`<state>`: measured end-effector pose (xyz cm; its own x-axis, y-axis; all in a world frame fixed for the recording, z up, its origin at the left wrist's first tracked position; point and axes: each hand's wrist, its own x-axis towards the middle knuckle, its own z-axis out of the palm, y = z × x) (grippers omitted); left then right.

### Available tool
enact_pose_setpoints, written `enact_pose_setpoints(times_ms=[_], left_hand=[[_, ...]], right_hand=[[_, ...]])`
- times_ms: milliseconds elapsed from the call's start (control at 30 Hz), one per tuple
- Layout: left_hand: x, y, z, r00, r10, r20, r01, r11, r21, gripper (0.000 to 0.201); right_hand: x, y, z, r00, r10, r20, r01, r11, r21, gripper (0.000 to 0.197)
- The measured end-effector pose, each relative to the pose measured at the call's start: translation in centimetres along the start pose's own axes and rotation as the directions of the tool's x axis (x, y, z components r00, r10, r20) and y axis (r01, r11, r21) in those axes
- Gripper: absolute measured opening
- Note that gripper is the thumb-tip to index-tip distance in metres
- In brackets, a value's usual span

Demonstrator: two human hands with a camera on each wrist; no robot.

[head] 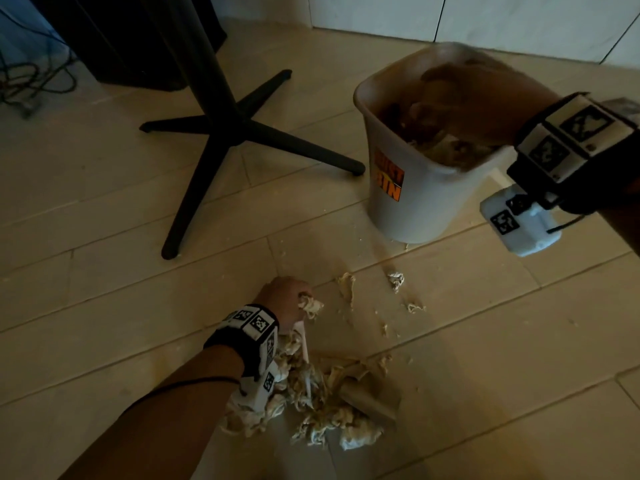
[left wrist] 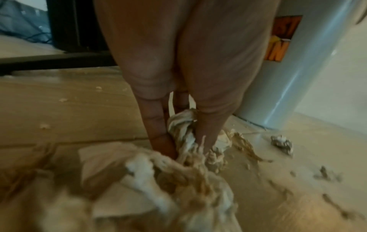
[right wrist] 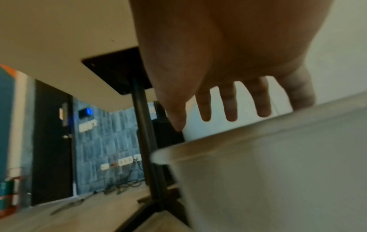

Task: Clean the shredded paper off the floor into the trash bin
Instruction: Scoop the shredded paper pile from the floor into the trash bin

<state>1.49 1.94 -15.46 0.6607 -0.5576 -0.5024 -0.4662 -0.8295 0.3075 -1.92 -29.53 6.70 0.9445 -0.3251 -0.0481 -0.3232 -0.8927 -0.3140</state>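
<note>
Mid-collection, by my reading: one handful going in, another being gathered.

The right hand (head: 474, 98) was over the mouth of the trash bin (head: 415, 202), far right on the floor. From the right wrist view its fingers (right wrist: 230, 103) were spread and straight, holding nothing; paper already lay inside the bin.

The left hand (head: 285, 294) was down on the floor nearer in, fingers (left wrist: 157, 125) and thumb pinched on a wad of shredded paper (left wrist: 184, 130).

The main pile of shredded paper (head: 311, 403) lay near, just behind that wrist, with a cardboard tube (head: 367, 400) half buried in it. Loose scraps (head: 396, 280) trailed between the pile and the bin. A black table base (head: 235, 133) stood to the far left.

Next move, as I judged it: lift the pinched wad clear, carry it right to the bin, and let go over the opening. The strands looked light and tangled, so a loose hold would likely shed bits along the way.
</note>
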Motion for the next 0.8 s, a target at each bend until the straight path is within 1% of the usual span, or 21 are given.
enact_pose_setpoints(times_ms=[67, 100, 133, 167, 233, 267, 300, 333, 367, 400, 433, 467, 500, 533, 567, 600, 633, 667, 733, 767, 800], left_hand=[[-0.4, 0.0, -0.4, 0.999, -0.009, -0.054, 0.002, 0.993, -0.117, 0.036], [-0.6, 0.1, -0.8, 0.996, -0.013, -0.084, -0.002, 0.985, -0.173, 0.034], [-0.8, 0.2, -1.2, 0.992, -0.013, -0.122, -0.015, 0.974, -0.227, 0.031], [-1.0, 0.4, -1.8, 0.986, -0.015, -0.163, -0.03, 0.961, -0.273, 0.03], [-1.4, 1.0, -3.0, 0.965, -0.02, -0.26, -0.071, 0.938, -0.338, 0.025], [-1.6, 1.4, -3.7, 0.951, -0.023, -0.31, -0.097, 0.926, -0.365, 0.023], [-1.9, 1.9, -4.4, 0.935, -0.027, -0.354, -0.122, 0.913, -0.39, 0.021], [-2.3, 2.6, -5.2, 0.92, -0.034, -0.39, -0.143, 0.898, -0.416, 0.021], [-2.6, 3.4, -5.9, 0.905, -0.039, -0.423, -0.171, 0.878, -0.447, 0.021], [-3.1, 4.3, -6.5, 0.888, -0.033, -0.458, -0.216, 0.85, -0.48, 0.021], [-3.5, 5.1, -6.9, 0.87, -0.02, -0.493, -0.27, 0.817, -0.509, 0.02], [-3.9, 5.9, -7.2, 0.852, -0.005, -0.524, -0.322, 0.784, -0.531, 0.019], [-4.2, 6.7, -7.3, 0.836, 0.004, -0.549, -0.362, 0.755, -0.547, 0.018], [-4.5, 7.4, -7.1, 0.825, 0.006, -0.565, -0.388, 0.733, -0.559, 0.018], [-4.6, 8.1, -6.9, 0.819, 0.005, -0.574, -0.402, 0.718, -0.568, 0.019], [-4.7, 8.6, -6.6, 0.816, 0.005, -0.578, -0.412, 0.707, -0.575, 0.021], [-4.8, 9.1, -6.3, 0.812, 0.009, -0.583, -0.423, 0.698, -0.578, 0.022], [-4.8, 9.5, -5.9, 0.804, 0.014, -0.594, -0.436, 0.693, -0.574, 0.023], [-5.0, 10.2, -5.2, 0.784, 0.024, -0.621, -0.466, 0.684, -0.562, 0.022], [-5.1, 10.5, -4.7, 0.777, 0.034, -0.629, -0.48, 0.679, -0.556, 0.021], [-5.2, 10.8, -4.2, 0.774, 0.053, -0.631, -0.492, 0.679, -0.545, 0.02]], right_hand=[[-1.3, -0.5, 0.2, 0.99, -0.027, -0.14, 0.03, 0.999, 0.025, 0.052], [-2.6, -1.1, 0.3, 0.981, -0.065, -0.184, 0.077, 0.996, 0.054, 0.049], [-3.4, -1.4, 0.6, 0.96, -0.102, -0.261, 0.132, 0.986, 0.101, 0.045], [-4.4, -1.8, 1.0, 0.935, -0.146, -0.323, 0.201, 0.969, 0.144, 0.041], [-6.5, -2.2, 2.0, 0.847, -0.255, -0.467, 0.371, 0.913, 0.173, 0.03], [-7.4, -2.4, 2.9, 0.811, -0.297, -0.504, 0.436, 0.881, 0.183, 0.027], [-8.4, -2.7, 3.8, 0.805, -0.324, -0.498, 0.476, 0.853, 0.215, 0.025], [-9.3, -2.9, 4.9, 0.82, -0.336, -0.463, 0.489, 0.832, 0.262, 0.026], [-10.1, -3.3, 6.1, 0.862, -0.326, -0.388, 0.459, 0.827, 0.325, 0.029], [-10.8, -3.4, 7.4, 0.911, -0.299, -0.284, 0.395, 0.831, 0.392, 0.035], [-11.4, -3.6, 8.7, 0.952, -0.258, -0.163, 0.304, 0.838, 0.454, 0.044], [-11.9, -3.7, 10.1, 0.974, -0.222, -0.052, 0.217, 0.83, 0.514, 0.057], [-12.2, -3.7, 11.4, 0.982, -0.182, 0.051, 0.12, 0.806, 0.579, 0.071], [-12.4, -3.7, 12.6, 0.979, -0.147, 0.141, 0.022, 0.765, 0.644, 0.082], [-12.6, -3.8, 13.8, 0.966, -0.128, 0.223, -0.067, 0.713, 0.698, 0.087], [-12.8, -3.7, 14.8, 0.951, -0.116, 0.286, -0.145, 0.65, 0.746, 0.089], [-13.1, -3.8, 15.6, 0.934, -0.108, 0.341, -0.218, 0.584, 0.782, 0.086], [-13.4, -3.8, 16.2, 0.916, -0.098, 0.388, -0.292, 0.499, 0.816, 0.08], [-14.0, -3.8, 17.2, 0.884, -0.078, 0.461, -0.427, 0.269, 0.863, 0.07], [-14.3, -3.8, 17.6, 0.878, -0.069, 0.473, -0.457, 0.173, 0.873, 0.064], [-14.6, -3.9, 17.8, 0.881, -0.053, 0.47, -0.462, 0.115, 0.879, 0.06]])
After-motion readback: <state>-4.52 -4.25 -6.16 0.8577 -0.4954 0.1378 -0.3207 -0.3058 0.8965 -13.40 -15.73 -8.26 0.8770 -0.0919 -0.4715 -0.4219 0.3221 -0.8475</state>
